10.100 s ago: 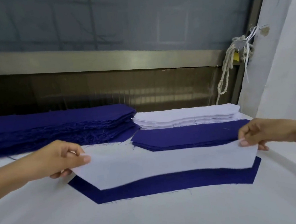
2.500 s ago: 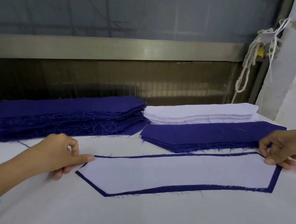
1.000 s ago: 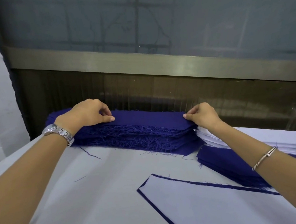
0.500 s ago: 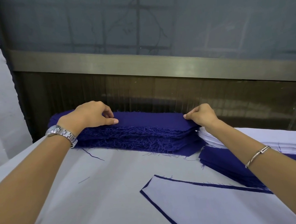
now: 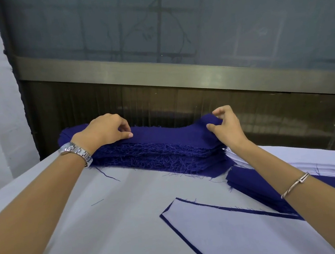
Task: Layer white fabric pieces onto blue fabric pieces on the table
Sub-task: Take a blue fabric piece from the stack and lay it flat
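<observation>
Blue top piece (image 5: 169, 131) on the frayed stack (image 5: 159, 154) at the far side of the table (image 5: 129, 209) looks thin, light and floppy. Left hand (image 5: 105, 131) and right hand (image 5: 224, 128) each pinch an end, a sensible hold to keep it flat.

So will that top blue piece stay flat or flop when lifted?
Probably floppy: the top blue piece sags between the left hand and right hand pinching its ends. Likely light: a pinch alone raises it. Frayed threads on the blue stack may snag it.
</observation>
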